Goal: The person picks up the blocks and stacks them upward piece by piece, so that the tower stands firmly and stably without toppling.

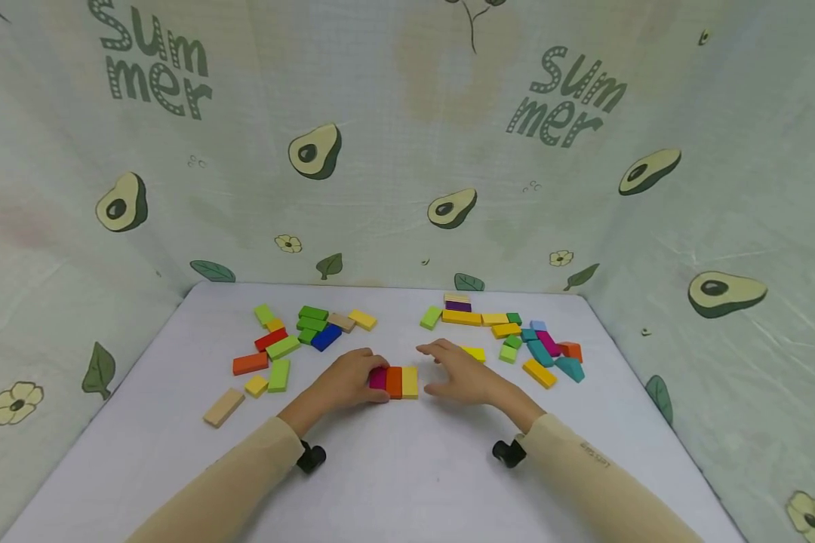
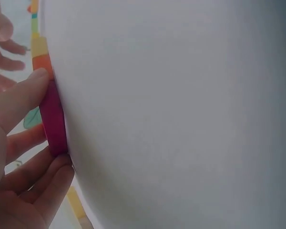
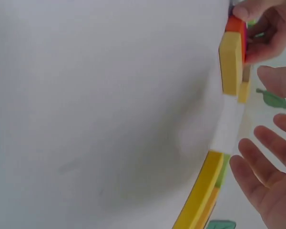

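Note:
Three upright-looking blocks stand side by side in the middle of the table: magenta (image 1: pixel 377 378), orange-red (image 1: pixel 394 382) and pale yellow (image 1: pixel 410 382). My left hand (image 1: pixel 353 379) grips the magenta block (image 2: pixel 54 119) at the row's left end; the thumb lies where it meets the orange block (image 2: pixel 42 64), fingers at its other end. To the right of the row, my right hand (image 1: pixel 463 375) holds nothing, its fingers spread and a gap between them and the pale yellow block (image 3: pixel 231 62). Behind that hand lies a bright yellow block (image 1: pixel 475 354), partly hidden.
On the left lie loose blocks, among them a blue one (image 1: pixel 326 337), a red-orange one (image 1: pixel 250 363) and a wooden one (image 1: pixel 223 408). More are scattered right, including a teal block (image 1: pixel 539 353) and a yellow block (image 1: pixel 539 373). A patterned cloth (image 1: pixel 380 226) hangs behind the white table (image 1: pixel 407 467).

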A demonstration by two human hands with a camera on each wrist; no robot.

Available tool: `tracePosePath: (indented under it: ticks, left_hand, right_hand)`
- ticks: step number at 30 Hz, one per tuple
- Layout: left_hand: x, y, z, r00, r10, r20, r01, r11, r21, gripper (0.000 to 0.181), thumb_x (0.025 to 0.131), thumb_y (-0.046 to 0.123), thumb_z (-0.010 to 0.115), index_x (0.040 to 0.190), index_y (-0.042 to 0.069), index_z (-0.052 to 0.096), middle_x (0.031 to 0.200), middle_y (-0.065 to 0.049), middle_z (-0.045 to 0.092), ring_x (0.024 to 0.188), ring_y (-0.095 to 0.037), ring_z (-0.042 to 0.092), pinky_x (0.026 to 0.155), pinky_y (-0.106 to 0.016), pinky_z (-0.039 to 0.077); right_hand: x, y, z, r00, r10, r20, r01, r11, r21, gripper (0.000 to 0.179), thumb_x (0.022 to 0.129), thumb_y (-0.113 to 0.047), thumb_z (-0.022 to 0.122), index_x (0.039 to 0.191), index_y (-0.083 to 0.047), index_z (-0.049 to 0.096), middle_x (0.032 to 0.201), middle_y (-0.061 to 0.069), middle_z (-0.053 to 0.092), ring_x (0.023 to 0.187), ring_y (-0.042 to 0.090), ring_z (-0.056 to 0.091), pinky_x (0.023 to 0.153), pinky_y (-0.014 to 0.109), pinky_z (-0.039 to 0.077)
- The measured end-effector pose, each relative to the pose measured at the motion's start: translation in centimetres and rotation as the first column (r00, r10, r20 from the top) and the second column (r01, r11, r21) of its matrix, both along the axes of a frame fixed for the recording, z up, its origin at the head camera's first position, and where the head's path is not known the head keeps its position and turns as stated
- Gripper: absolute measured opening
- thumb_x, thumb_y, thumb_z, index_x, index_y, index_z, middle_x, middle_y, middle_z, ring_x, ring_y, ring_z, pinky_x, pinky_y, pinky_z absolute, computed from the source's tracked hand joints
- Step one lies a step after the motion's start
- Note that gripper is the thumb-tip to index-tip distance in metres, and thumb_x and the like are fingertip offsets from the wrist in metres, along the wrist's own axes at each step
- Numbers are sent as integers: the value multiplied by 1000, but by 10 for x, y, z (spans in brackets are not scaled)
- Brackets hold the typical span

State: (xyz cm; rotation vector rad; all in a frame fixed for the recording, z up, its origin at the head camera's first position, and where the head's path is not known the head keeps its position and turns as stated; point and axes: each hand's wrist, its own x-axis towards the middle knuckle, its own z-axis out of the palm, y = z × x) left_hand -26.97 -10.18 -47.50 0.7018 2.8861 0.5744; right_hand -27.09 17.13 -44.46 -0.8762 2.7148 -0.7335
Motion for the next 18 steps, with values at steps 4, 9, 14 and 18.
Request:
tracePosePath:
  ticks: [4, 9, 14, 18]
  left_hand:
    - [2, 1, 1, 1000, 7, 4, -7, 1000, 0, 55, 88, 41, 88, 134, 16, 71, 130, -10, 66, 116, -26, 61, 103, -45, 56]
    - [2, 1, 1, 1000, 9, 3, -9, 1000, 4, 55, 88, 41, 88, 134, 16, 70, 130, -9, 66, 114, -25, 61, 102, -44, 57]
    - [2, 1, 0, 1000, 7, 0, -7, 1000, 2, 55, 88, 41, 88, 133, 16, 71, 130, -10, 66, 113, -24, 61, 101, -44, 57]
    - [2, 1, 0, 1000, 3, -6, -3, 1000, 1, 55, 88, 41, 89, 133, 15, 71, 129, -10, 66, 112, -24, 62, 100, -44, 58]
  right_hand:
    - [-2, 38, 6, 997, -61, -49, 61, 998, -3, 66, 98, -22, 79, 157, -13, 51, 150, 11, 56, 133, 32, 57, 110, 54, 53]
    - [-5, 89, 3, 980, -179, -87, 184, 982, 51, 63, 96, -22, 80, 154, -14, 55, 155, 16, 52, 140, 41, 50, 106, 62, 53]
    - [-5, 133, -6, 960, -232, -157, 244, 968, 61, 56, 95, -16, 80, 147, -9, 61, 149, 21, 55, 132, 42, 52, 102, 63, 55]
    - [-3, 156, -12, 944, -262, -203, 282, 956, 78, 52, 94, -14, 79, 143, -8, 64, 139, 20, 58, 123, 40, 55, 101, 64, 54]
